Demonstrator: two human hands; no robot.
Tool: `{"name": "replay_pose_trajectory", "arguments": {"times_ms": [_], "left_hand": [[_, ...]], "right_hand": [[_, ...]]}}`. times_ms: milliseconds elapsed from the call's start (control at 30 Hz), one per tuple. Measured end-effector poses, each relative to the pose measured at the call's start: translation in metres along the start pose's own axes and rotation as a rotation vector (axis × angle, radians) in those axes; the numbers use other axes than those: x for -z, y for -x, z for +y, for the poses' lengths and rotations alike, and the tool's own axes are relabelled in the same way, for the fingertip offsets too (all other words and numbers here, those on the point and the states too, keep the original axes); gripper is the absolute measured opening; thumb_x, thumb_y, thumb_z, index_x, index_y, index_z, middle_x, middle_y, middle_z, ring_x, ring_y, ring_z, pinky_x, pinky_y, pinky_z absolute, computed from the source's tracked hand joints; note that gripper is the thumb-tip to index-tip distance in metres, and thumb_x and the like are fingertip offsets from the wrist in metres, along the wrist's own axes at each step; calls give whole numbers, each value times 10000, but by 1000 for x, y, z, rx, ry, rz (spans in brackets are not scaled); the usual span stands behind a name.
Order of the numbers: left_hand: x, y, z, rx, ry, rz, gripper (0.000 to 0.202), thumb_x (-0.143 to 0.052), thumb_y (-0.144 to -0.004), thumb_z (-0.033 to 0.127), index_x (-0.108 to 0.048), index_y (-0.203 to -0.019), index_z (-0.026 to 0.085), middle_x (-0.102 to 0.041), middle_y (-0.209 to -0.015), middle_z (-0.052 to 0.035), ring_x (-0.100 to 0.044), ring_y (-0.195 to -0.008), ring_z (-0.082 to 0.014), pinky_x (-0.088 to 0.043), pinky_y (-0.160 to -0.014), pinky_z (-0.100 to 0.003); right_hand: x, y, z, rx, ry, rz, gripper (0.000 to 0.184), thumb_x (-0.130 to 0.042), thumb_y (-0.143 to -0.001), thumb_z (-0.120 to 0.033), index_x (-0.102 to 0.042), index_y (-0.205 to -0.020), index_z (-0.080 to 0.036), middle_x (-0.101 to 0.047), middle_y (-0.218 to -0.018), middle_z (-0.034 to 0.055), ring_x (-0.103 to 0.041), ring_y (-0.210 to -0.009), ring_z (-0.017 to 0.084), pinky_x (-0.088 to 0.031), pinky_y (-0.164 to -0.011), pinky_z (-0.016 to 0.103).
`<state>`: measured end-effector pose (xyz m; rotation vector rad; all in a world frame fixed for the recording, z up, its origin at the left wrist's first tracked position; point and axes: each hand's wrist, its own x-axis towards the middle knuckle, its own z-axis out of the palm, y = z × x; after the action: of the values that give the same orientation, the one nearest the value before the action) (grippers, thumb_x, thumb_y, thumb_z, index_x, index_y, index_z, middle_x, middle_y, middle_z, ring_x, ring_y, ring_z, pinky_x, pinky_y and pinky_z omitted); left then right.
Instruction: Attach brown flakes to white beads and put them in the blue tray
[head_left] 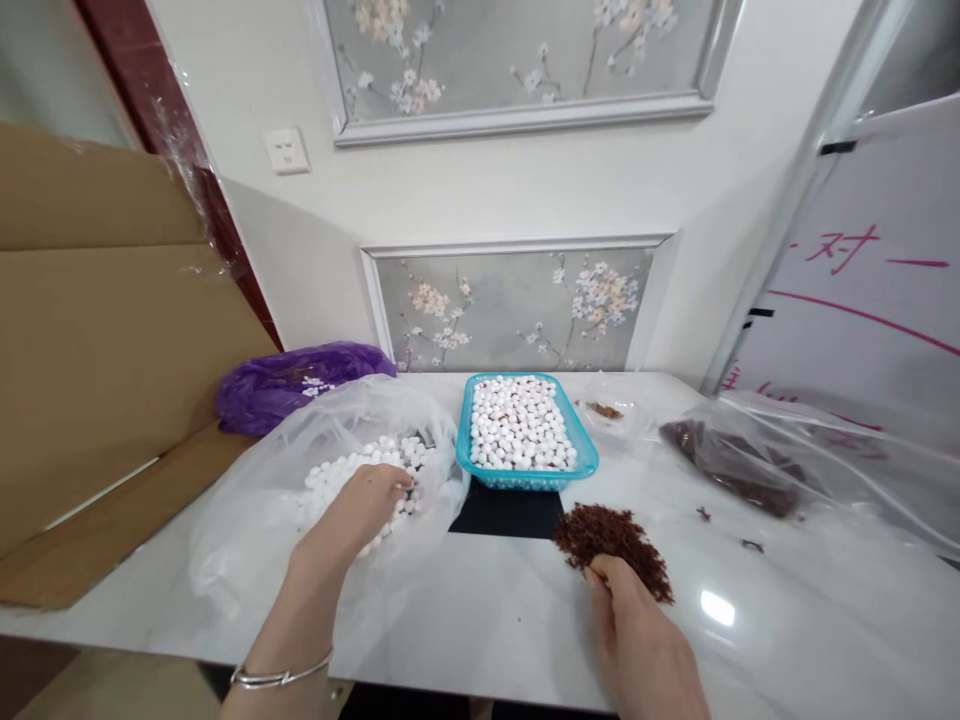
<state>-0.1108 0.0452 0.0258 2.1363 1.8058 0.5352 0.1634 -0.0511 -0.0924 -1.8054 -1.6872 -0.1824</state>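
My left hand (358, 510) reaches into a clear plastic bag (259, 500) of small white balls (341, 472), its fingers curled down among them. A silver bangle sits on that wrist. My right hand (637, 640) rests at the near edge of a pile of reddish-brown shreds (611, 540) on the white table (787, 620), fingers bent and touching the shreds. Between the two hands, further back, stands a blue plastic basket (525, 478) filled with more white balls, on a black square (506, 512).
A purple plastic bag (292, 385) lies at the back left. Cardboard sheets (97, 340) lean along the left side. At the right lies a clear bag with dark brown material (731, 465), a whiteboard (877, 290) behind it. The wall is close behind.
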Motion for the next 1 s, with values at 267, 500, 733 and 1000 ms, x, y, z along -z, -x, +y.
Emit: {"name": "replay_pose_trajectory", "arguments": {"times_ms": [267, 500, 733, 1000], "left_hand": [[13, 30, 26, 57, 518, 124, 261, -406, -874, 341, -544, -1057, 217, -679, -1010, -84, -638, -827, -204, -482, -717, -317], [-47, 68, 81, 197, 1666, -303, 186, -528, -867, 279, -635, -797, 144, -572, -751, -15, -482, -587, -50, -433, -570, -148], [-90, 66, 74, 448, 1897, -386, 87, -650, -787, 191, -685, -848, 140, -567, -776, -10, -534, -631, -40, -494, -634, -135], [-101, 69, 69, 496, 1928, -342, 53, -700, -735, 153, -709, -784, 135, -631, -783, -20, -579, -657, -56, -509, -662, -139]], "right_hand": [[4, 2, 2, -88, -181, 23, 236, -319, -931, -365, -517, -910, -237, -672, -734, 21, -645, -554, 183, -488, -491, 263], [13, -4, -1, -89, -440, 31, 219, -411, -890, -330, -598, -919, -219, -677, -832, 43, -646, -678, 177, -507, -636, 281], [41, -4, -34, -352, -995, -99, 169, -548, -841, -360, -573, -846, -194, -592, -574, -19, -546, -521, 126, -476, -526, 217], [46, -6, -67, -321, -1182, -214, 178, -554, -844, -338, -596, -762, -186, -573, -584, -13, -541, -539, 117, -462, -531, 212]]}}
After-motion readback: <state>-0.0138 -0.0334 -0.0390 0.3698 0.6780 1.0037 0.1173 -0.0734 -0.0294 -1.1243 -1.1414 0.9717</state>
